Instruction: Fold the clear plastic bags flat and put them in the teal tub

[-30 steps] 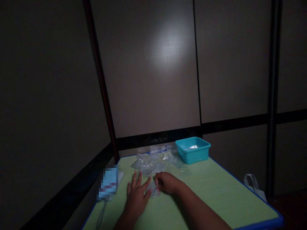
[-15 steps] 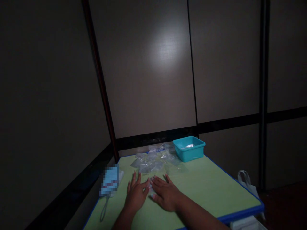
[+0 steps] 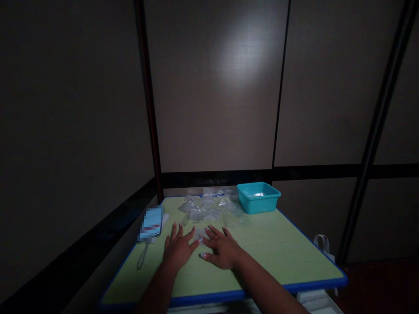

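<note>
- Spreading my left hand (image 3: 179, 250) palm down on the table (image 3: 288, 253), I rest its thumb and forefinger at the left side of a small clear plastic bag (image 3: 200, 234).
- My right hand (image 3: 225, 249) is spread too, fingers apart over the bag's right side, its thumb out on the tabletop nearer me; neither hand pinches anything.
- That small bag lies between my hands, a little left of the table's middle; whether anything is inside, I can't tell.
- I judge this to be a smoothing step, the film held down flat; shifting the bag from here would call for light pressure, or a fingertip under its thin edge.
- Just beyond my fingertips, a loose heap of clear plastic bags (image 3: 204, 213) spreads toward the far edge, crumpled and overlapping.
- Beside the heap, the turquoise plastic basin (image 3: 262, 205) sits upright by the far right corner, something shiny inside.
- By the left edge lies a blurred blue object, perhaps a phone (image 3: 151, 222), with a looped strap (image 3: 142, 257) toward me.
- Past the right edge, lower down, I see a pale bag's handles (image 3: 323, 242); dark wall panels (image 3: 216, 109) stand behind.
</note>
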The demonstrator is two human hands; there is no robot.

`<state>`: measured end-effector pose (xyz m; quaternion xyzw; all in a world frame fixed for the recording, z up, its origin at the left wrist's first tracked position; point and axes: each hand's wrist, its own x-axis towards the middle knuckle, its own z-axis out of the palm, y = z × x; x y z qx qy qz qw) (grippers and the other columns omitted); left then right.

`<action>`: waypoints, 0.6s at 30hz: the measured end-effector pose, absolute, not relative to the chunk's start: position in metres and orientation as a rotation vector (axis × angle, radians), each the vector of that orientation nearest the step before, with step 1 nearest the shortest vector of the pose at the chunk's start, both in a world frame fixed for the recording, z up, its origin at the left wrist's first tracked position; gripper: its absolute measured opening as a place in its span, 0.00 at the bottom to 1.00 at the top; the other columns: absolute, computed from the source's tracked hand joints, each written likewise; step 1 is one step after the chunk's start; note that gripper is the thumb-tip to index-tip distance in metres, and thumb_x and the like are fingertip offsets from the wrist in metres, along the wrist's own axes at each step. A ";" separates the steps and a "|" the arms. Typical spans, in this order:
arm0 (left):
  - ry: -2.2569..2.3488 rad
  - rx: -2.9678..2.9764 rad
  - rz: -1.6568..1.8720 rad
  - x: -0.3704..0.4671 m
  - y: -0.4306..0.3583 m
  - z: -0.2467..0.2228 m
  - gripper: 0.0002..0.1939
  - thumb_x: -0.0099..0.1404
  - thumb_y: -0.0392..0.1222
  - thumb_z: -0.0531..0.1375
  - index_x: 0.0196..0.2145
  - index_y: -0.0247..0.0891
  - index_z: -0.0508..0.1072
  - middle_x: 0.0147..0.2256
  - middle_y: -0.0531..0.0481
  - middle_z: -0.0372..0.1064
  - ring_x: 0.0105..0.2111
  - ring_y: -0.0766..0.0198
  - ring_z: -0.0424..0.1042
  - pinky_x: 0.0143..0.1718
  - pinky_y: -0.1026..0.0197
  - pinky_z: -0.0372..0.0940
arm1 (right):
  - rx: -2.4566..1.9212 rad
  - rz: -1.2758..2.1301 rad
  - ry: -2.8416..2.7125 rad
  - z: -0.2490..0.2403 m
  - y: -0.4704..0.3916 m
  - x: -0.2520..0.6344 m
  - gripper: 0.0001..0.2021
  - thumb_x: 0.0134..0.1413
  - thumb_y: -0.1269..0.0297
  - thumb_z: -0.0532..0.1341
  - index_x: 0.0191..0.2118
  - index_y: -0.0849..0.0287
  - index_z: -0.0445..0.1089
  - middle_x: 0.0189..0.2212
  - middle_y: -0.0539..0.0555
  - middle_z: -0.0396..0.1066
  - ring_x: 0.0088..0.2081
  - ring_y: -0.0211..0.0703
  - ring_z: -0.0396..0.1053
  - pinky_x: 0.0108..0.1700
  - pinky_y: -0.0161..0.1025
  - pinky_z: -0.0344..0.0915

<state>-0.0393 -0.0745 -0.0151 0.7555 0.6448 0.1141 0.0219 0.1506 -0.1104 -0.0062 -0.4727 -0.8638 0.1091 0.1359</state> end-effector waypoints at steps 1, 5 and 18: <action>1.999 2.344 0.379 -0.040 -0.074 -0.016 0.29 0.60 0.59 0.51 0.58 0.53 0.56 0.62 0.45 0.45 0.62 0.46 0.30 0.55 0.39 0.41 | -1.365 0.315 -2.501 -0.006 -0.111 0.151 0.31 0.53 0.40 0.48 0.60 0.44 0.50 0.63 0.56 0.42 0.64 0.52 0.33 0.57 0.64 0.29; 1.845 2.481 0.512 -0.038 -0.077 -0.016 0.25 0.63 0.53 0.51 0.58 0.56 0.54 0.64 0.50 0.36 0.63 0.49 0.27 0.56 0.39 0.37 | -1.373 0.331 -2.511 -0.007 -0.110 0.152 0.30 0.50 0.38 0.49 0.58 0.39 0.53 0.63 0.54 0.40 0.64 0.54 0.30 0.57 0.65 0.29; 1.956 2.459 0.538 -0.041 -0.074 -0.025 0.21 0.66 0.51 0.46 0.55 0.53 0.62 0.62 0.45 0.45 0.63 0.48 0.31 0.54 0.36 0.40 | -1.386 0.374 -2.491 -0.007 -0.109 0.152 0.31 0.46 0.35 0.52 0.57 0.34 0.52 0.64 0.54 0.38 0.63 0.55 0.25 0.56 0.65 0.28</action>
